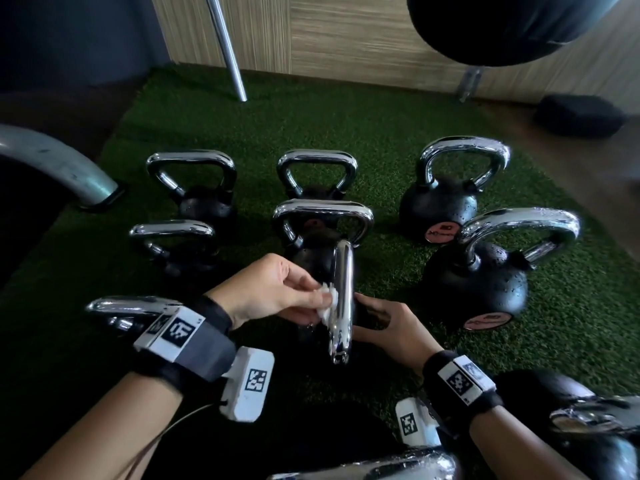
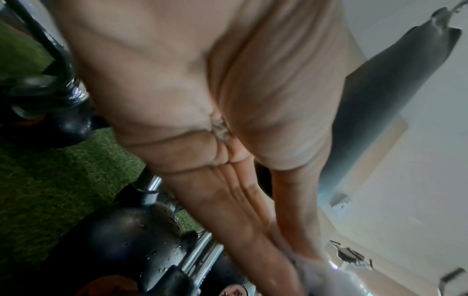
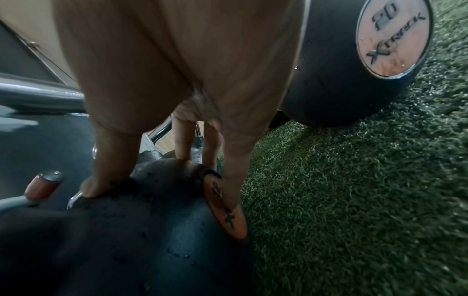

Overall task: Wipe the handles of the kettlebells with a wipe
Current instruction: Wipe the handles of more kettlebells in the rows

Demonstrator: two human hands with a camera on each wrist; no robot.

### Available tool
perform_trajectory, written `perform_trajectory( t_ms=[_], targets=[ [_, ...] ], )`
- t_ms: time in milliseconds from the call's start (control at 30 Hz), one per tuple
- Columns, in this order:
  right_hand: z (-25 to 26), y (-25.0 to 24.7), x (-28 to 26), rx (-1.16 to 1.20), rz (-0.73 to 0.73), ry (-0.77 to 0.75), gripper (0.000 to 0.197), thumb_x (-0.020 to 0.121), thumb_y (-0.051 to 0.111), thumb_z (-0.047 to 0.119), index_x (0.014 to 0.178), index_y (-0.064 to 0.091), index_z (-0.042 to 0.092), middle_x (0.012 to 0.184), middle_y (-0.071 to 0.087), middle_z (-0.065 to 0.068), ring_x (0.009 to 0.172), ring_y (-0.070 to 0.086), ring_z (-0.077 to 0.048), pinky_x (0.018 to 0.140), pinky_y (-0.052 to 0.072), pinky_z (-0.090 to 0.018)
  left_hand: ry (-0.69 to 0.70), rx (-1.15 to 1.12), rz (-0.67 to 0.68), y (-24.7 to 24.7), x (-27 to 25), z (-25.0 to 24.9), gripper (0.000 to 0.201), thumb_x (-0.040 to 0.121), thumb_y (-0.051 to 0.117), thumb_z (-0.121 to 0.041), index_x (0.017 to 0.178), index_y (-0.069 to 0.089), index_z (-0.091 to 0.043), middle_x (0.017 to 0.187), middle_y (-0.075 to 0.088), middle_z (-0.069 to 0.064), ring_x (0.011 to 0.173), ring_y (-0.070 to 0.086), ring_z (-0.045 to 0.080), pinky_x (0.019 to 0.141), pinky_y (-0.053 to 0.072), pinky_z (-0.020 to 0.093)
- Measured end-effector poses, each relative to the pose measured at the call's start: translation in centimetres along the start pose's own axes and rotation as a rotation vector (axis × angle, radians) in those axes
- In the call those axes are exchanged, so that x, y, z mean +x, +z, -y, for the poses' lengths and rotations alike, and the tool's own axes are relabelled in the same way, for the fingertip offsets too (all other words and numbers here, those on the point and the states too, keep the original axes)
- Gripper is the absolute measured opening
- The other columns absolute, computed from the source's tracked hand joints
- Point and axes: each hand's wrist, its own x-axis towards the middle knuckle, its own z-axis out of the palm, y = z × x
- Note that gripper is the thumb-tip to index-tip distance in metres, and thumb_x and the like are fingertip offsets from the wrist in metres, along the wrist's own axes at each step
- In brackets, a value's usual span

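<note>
Several black kettlebells with chrome handles stand on green turf (image 1: 381, 133). The nearest centre kettlebell has its handle (image 1: 343, 268) turned edge-on towards me. My left hand (image 1: 311, 296) pinches a small crumpled white wipe (image 1: 329, 306) against the left side of that handle. In the left wrist view the wipe (image 2: 311, 268) is a pale blur at the fingertips. My right hand (image 1: 367, 313) grips the same kettlebell's black body (image 3: 152, 220), with the thumb on one side and the fingers by its orange label (image 3: 225, 210).
Wet-handled kettlebells stand at right (image 1: 485, 282) and back right (image 1: 440, 206), with more behind (image 1: 317, 174) and left (image 1: 173, 237). A punching bag (image 1: 502, 22) hangs top right. A metal pole (image 1: 227, 46) and curved frame tube (image 1: 52, 161) stand at left.
</note>
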Motion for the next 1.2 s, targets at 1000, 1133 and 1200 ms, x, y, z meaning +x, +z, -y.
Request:
perform_trajectory(
  t_ms=[1000, 1133, 1200],
  targets=[
    [5.2, -3.5, -1.9, -0.129, -0.344, -0.277, 0.035, 0.075, 0.091, 0.024, 0.108, 0.080, 0.031, 0.096, 0.076, 0.009, 0.077, 0.070, -0.009, 0.072, 0.052, -0.015, 0.247, 0.226, -0.294, 1.5, -3.9, 4.3, 0.028, 0.066, 0.092, -0.026, 0.092, 0.082, -0.021, 0.086, 0.080, -0.005, 0.083, 0.077, 0.013, 0.080, 0.059, 0.028],
    [10.6, -4.9, -4.7, -0.038, -0.232, -0.535, 0.031, 0.074, 0.089, 0.025, 0.104, 0.083, 0.026, 0.092, 0.077, 0.008, 0.080, 0.072, -0.010, 0.076, 0.056, -0.017, 0.278, -0.001, -0.385, 1.0, -4.2, 1.8, 0.034, 0.057, 0.092, -0.025, 0.087, 0.077, -0.020, 0.083, 0.080, 0.005, 0.079, 0.076, 0.018, 0.080, 0.060, 0.029],
    [12.0, -4.8, -5.4, -0.025, -0.146, -0.564, 0.036, 0.072, 0.089, 0.029, 0.107, 0.082, 0.025, 0.096, 0.077, 0.007, 0.083, 0.074, -0.013, 0.079, 0.060, -0.026, 0.306, -0.097, -0.395, 1.3, -4.2, 0.5, 0.034, 0.056, 0.090, -0.019, 0.086, 0.074, -0.013, 0.079, 0.079, 0.008, 0.073, 0.074, 0.015, 0.074, 0.060, 0.024]
  ],
)
